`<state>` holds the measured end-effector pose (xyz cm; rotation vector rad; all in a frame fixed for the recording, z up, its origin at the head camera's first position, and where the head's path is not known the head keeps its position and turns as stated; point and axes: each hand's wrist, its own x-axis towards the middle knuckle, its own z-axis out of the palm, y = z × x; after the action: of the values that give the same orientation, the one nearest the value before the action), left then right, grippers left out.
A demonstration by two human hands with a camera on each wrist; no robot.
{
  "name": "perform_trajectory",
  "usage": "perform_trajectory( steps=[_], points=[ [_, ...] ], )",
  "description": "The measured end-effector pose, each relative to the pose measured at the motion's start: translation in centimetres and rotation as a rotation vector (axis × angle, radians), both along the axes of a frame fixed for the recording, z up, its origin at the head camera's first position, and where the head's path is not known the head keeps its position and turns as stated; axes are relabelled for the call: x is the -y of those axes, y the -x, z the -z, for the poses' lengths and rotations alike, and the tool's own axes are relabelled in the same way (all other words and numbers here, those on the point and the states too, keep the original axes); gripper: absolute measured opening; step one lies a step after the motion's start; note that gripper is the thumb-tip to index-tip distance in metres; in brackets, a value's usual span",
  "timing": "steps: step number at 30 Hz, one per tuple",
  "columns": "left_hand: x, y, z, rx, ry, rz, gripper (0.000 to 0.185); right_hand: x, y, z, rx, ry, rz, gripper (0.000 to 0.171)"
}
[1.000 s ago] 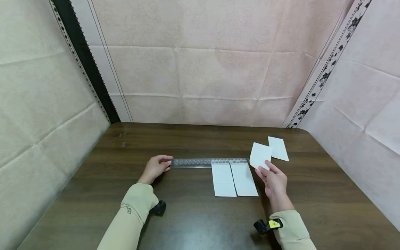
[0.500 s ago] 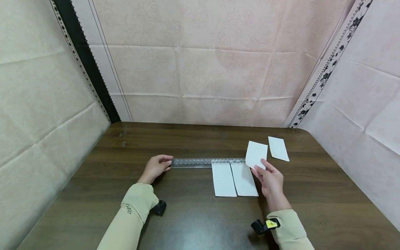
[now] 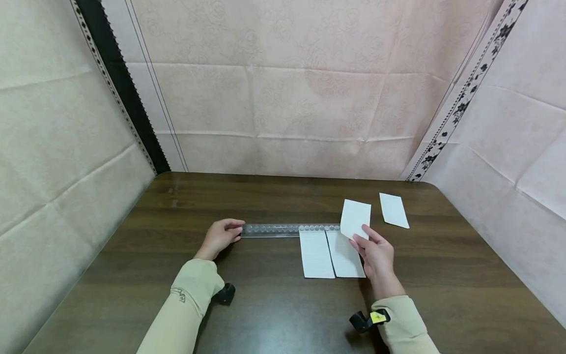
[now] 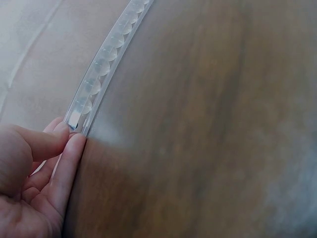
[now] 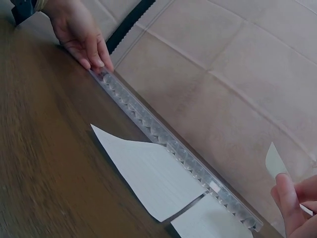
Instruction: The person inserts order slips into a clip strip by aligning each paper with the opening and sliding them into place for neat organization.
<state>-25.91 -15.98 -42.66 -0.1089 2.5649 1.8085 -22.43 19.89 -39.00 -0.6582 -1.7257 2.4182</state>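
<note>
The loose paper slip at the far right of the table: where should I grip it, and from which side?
The paper slip lies flat on the table, apart from the rest. Probably come from the near side with the right hand and pinch its near corner, lifting that edge first, since no raised part offers a hold.

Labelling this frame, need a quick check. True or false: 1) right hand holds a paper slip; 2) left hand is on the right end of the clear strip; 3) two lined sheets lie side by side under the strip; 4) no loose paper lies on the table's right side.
1) The right hand pinches a paper slip: true.
2) False: the left hand touches the left end of the clear strip.
3) Two lined sheets lie side by side, tops at the strip: true.
4) False: a loose slip lies on the table at right.
</note>
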Motion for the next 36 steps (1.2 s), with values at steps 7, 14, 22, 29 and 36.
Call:
perform_trajectory(
  steps=[7,14,22,29,36],
  points=[
    [0.0,0.1,0.1,0.000,0.000,-0.002,0.024,0.8,-0.1,0.1,0.008,-0.020,-0.016,0.052],
    [0.0,0.1,0.1,0.015,0.007,-0.007,0.024,1.5,-0.1,0.2,0.014,-0.034,-0.043,0.051],
    [0.0,0.2,0.2,0.008,0.006,-0.009,0.023,2.4,-0.2,0.3,0.024,-0.038,-0.061,0.050],
    [-0.1,0.2,0.1,0.013,0.001,-0.012,0.023,3.2,-0.4,0.4,0.003,-0.024,-0.079,0.052],
    [-0.1,0.0,0.1,0.006,0.001,-0.012,0.023,4.1,-0.6,0.7,-0.029,-0.013,-0.088,0.052]
  ],
)
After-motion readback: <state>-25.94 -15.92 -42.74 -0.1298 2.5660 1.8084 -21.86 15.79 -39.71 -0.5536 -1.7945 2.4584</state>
